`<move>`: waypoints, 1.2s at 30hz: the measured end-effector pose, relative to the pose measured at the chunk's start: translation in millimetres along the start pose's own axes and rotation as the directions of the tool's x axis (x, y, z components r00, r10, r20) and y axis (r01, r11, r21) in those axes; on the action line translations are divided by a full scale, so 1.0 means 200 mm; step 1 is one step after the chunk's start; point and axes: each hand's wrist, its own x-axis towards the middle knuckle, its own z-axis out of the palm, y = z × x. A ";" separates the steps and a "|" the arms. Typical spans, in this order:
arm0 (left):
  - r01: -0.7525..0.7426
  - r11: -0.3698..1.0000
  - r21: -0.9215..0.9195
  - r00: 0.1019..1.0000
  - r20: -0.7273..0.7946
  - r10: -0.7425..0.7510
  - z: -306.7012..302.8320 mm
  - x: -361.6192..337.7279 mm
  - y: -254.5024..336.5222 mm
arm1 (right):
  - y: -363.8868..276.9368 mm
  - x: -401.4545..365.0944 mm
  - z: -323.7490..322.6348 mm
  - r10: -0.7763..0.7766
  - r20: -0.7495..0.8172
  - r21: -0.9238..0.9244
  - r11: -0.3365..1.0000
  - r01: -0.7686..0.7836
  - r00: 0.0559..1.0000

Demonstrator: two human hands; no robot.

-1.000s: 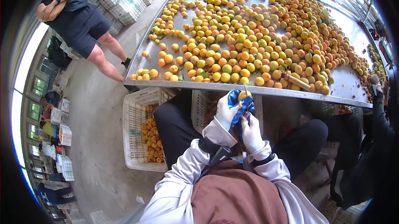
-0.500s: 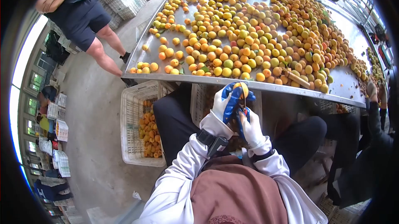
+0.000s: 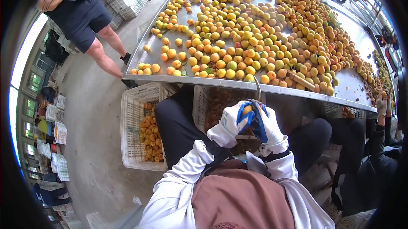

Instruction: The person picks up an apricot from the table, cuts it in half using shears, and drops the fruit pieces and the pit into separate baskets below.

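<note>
Both hands wear white gloves with blue palms, close together just below the table's near edge. My left hand (image 3: 236, 118) is closed round a yellow-orange apricot (image 3: 247, 110). Beside it, my right hand (image 3: 267, 122) is closed on a thin curved metal tool (image 3: 258, 89), whose tip points up towards the table edge. The fingers partly hide both the fruit and the tool's lower end. Many yellow, orange and greenish apricots (image 3: 255, 38) lie spread over the metal table (image 3: 191, 79) in front.
A white crate (image 3: 129, 144) of apricot pieces stands at the left, another crate (image 3: 199, 106) beneath the table. A wooden-looking stick (image 3: 302, 82) lies among the fruit. One person (image 3: 85, 21) stands at the left; a co-worker's hands (image 3: 382, 103) are at the far right.
My hands have moved down and slightly right, away from the table edge. The left one has turned, lowering the apricot, and the curved tool now shows upright above the right one.
</note>
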 end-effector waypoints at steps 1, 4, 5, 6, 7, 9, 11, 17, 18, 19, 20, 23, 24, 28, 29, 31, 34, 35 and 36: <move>0.077 0.988 -0.136 0.996 -0.024 -0.081 0.01 -0.01 -0.01 | 0.03 0.01 -0.02 -0.003 0.010 0.019 1.000 0.003 1.000; 0.236 0.858 -0.456 0.960 -0.026 -0.277 0.04 -0.02 -0.05 | 0.08 0.01 -0.01 -0.108 0.007 -0.016 0.994 0.108 0.994; 0.289 0.750 -0.596 0.932 -0.004 -0.362 0.04 0.00 -0.05 | 0.08 0.01 0.00 -0.106 0.008 -0.014 0.994 0.106 0.994; 0.326 0.616 -0.717 0.898 0.032 -0.439 0.03 0.01 -0.05 | 0.08 0.00 0.02 -0.190 -0.014 -0.124 0.974 0.187 0.982; 0.346 0.460 -0.817 0.863 0.085 -0.497 0.03 0.02 -0.04 | 0.09 0.00 0.04 -0.276 -0.026 -0.235 0.936 0.262 0.961; 0.343 0.294 -0.892 0.829 0.141 -0.541 0.04 0.05 -0.05 | 0.12 0.01 0.08 -0.323 -0.086 -0.250 0.923 0.293 0.943; 0.241 0.010 -0.971 0.787 0.189 -0.587 0.05 0.06 -0.10 | 0.13 0.01 0.10 -0.403 -0.179 -0.312 0.888 0.337 0.897; 0.246 -0.147 -0.958 0.810 0.286 -0.513 0.03 0.01 -0.24 | 0.12 0.02 0.14 -0.455 -0.228 -0.347 0.864 0.365 0.861; 0.253 -0.290 -0.923 0.810 0.366 -0.459 0.04 0.01 -0.23 | 0.14 0.03 0.15 -0.505 -0.142 -0.524 0.768 0.368 0.852; 0.258 -0.266 -0.929 0.798 0.360 -0.482 0.05 -0.03 -0.21 | 0.19 0.07 0.16 -0.494 -0.102 -0.635 0.700 0.326 0.863; 0.259 -0.268 -0.928 0.797 0.362 -0.483 0.04 -0.05 -0.21 | 0.21 0.09 0.15 -0.538 -0.007 -0.708 0.598 0.376 0.843; 0.273 -0.276 -0.922 0.732 0.385 -0.563 0.04 -0.06 -0.24 | 0.20 0.08 0.14 -0.541 -0.073 -0.683 0.639 0.354 0.838; 0.270 -0.277 -0.922 0.730 0.384 -0.566 0.04 -0.07 -0.28 | 0.17 0.08 0.13 -0.561 -0.082 -0.645 0.660 0.386 0.823; 0.299 -0.188 -0.935 0.615 0.340 -0.711 0.02 -0.06 -0.27 | 0.10 0.07 0.07 -0.291 -0.297 0.058 0.945 0.321 0.910; 0.392 -0.127 -0.911 0.610 0.362 -0.705 0.03 -0.07 -0.27 | 0.02 0.06 0.10 -0.242 -0.306 0.149 0.943 0.297 0.921; 0.552 -0.010 -0.834 0.559 0.379 -0.738 0.07 -0.08 -0.26 | 0.01 0.08 0.08 -0.248 -0.323 0.268 0.901 0.340 0.913; 0.611 0.161 -0.775 0.649 0.373 -0.663 0.14 -0.12 -0.20 | -0.01 0.10 0.06 -0.258 -0.277 0.420 0.834 0.358 0.926; 0.660 0.189 -0.727 0.639 0.411 -0.650 0.14 -0.14 -0.18 | 0.01 0.12 0.05 -0.285 -0.298 0.506 0.762 0.404 0.911; 0.667 0.183 -0.722 0.633 0.419 -0.651 0.16 -0.15 -0.17 | 0.02 0.13 0.04 -0.311 -0.321 0.584 0.679 0.445 0.895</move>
